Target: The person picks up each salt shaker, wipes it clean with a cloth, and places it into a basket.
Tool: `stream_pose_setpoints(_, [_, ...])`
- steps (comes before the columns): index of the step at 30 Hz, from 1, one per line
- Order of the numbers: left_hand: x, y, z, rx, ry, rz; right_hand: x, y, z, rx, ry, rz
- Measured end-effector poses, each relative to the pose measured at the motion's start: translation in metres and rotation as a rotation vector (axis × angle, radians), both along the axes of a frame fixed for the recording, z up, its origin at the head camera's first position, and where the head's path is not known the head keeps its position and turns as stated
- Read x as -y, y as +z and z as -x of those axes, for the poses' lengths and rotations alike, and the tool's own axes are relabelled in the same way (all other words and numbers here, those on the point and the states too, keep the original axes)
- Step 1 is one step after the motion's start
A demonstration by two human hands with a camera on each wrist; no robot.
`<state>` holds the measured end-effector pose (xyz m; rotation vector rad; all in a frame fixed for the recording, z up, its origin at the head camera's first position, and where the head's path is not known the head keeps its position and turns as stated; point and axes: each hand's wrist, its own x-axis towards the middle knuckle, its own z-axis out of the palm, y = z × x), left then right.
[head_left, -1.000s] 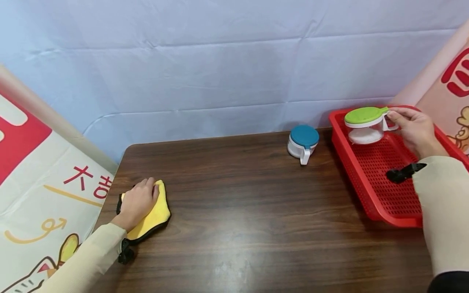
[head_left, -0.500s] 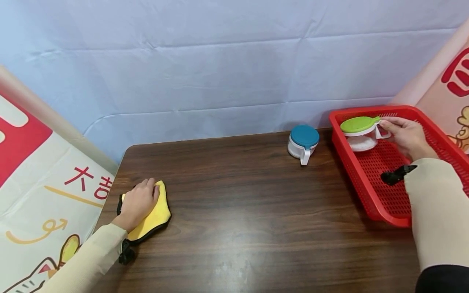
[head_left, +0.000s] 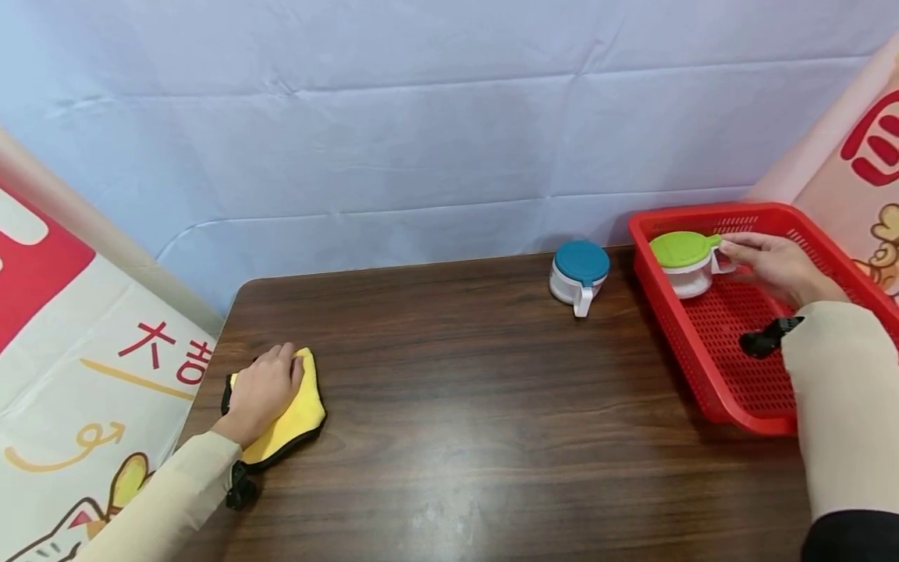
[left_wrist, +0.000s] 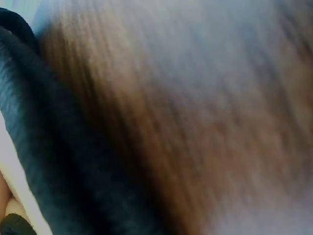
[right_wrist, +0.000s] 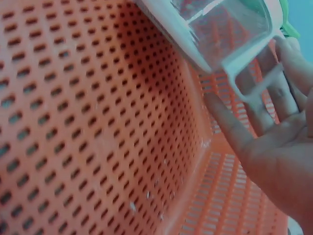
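Observation:
A clear seasoning jar (head_left: 691, 281) with a green lid and white contents is low inside the red basket (head_left: 709, 367), near its far left corner. My right hand (head_left: 779, 265) pinches its white handle between thumb and fingers; the right wrist view shows the jar (right_wrist: 230, 24) tilted in that frame, with the hand (right_wrist: 274, 142) at its handle. Whether its base touches the basket floor cannot be told. My left hand (head_left: 263, 394) rests flat on a yellow cloth (head_left: 298, 421) with a black edge. In the left wrist view only the blurred dark cloth edge (left_wrist: 63, 137) shows clearly.
A second seasoning jar (head_left: 580, 277), with a blue lid and white handle, stands on the brown wooden table (head_left: 449, 406) just left of the basket. A pale cloth backdrop (head_left: 421, 140) rises behind the table, and printed sheets (head_left: 105, 375) flank it.
My right hand has lowered the green-lidded jar and shifted it slightly left, deeper into the basket's far left corner. The left hand and the cloth stay where they were.

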<state>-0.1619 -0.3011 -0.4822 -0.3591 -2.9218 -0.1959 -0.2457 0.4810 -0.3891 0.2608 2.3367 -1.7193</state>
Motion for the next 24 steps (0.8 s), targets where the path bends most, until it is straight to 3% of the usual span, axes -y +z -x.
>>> stream_pose_setpoints(5, [0.000, 0.000, 0.000, 0.002, 0.002, -0.007, -0.009, -0.009, -0.005, 0.072, 0.060, 0.044])
stream_pose_setpoints(12, [0.000, 0.000, -0.001, 0.000, 0.004, -0.010, -0.012, -0.015, -0.009, 0.070, 0.042, 0.133])
stream_pose_setpoints(19, [-0.002, 0.001, -0.001, 0.012, 0.012, -0.007, -0.010, -0.017, -0.010, 0.043, 0.020, 0.133])
stream_pose_setpoints(24, [-0.001, 0.002, -0.001, 0.018, 0.012, -0.008, -0.006, -0.020, -0.011, -0.014, 0.005, 0.043])
